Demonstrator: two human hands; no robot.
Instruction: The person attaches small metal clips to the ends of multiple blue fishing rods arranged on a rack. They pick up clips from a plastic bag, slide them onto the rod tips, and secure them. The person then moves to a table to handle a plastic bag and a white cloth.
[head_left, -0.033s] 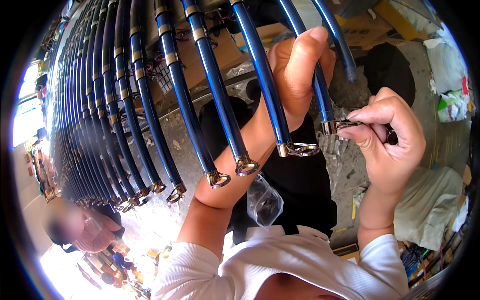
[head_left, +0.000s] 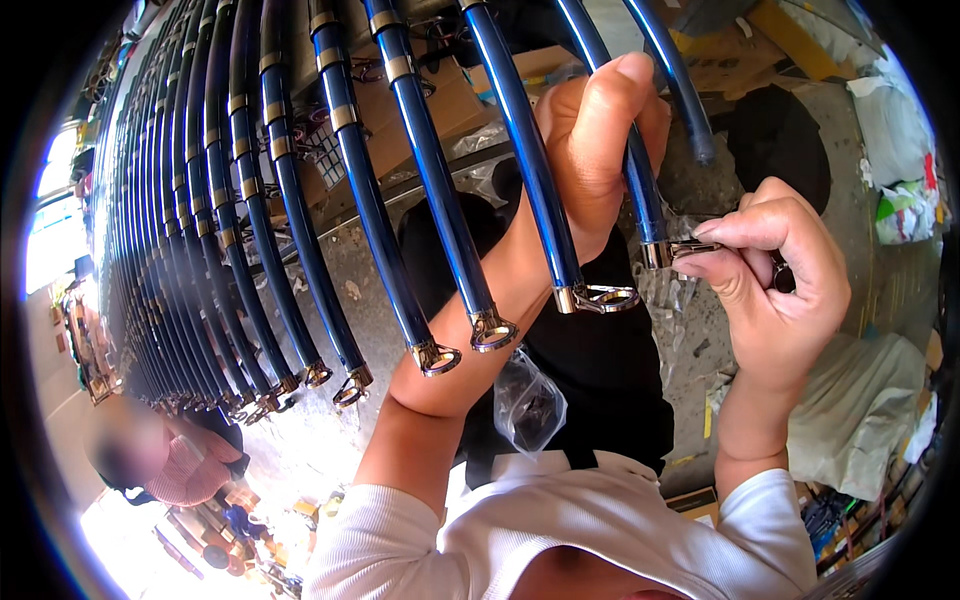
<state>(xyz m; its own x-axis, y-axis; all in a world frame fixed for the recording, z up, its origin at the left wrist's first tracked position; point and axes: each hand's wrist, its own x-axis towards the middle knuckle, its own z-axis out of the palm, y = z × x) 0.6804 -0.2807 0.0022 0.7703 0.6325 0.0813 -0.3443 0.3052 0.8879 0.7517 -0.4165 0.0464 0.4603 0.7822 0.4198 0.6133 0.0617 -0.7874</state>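
My left hand [head_left: 595, 150] is wrapped round a glossy blue fishing rod [head_left: 643, 195], its thumb pointing up. At that rod's lower end, my right hand [head_left: 790, 260] pinches a small metal line guide [head_left: 690, 248] between thumb and forefinger, against the metal collar. A dark ring [head_left: 784, 277] shows among the right hand's curled fingers; I cannot tell whether it is part of the same guide. Just left of the held rod hangs another rod [head_left: 540, 170] with a ring guide [head_left: 607, 299] on its tip. To the right, one rod [head_left: 685, 95] ends bare.
Several more blue rods [head_left: 290, 210] with gold bands and tip guides hang in a row to the left. A clear plastic bag [head_left: 530, 405] with dark contents hangs before my body. A person [head_left: 190, 460] is at the lower left. Grey cloth [head_left: 850, 415] lies at right.
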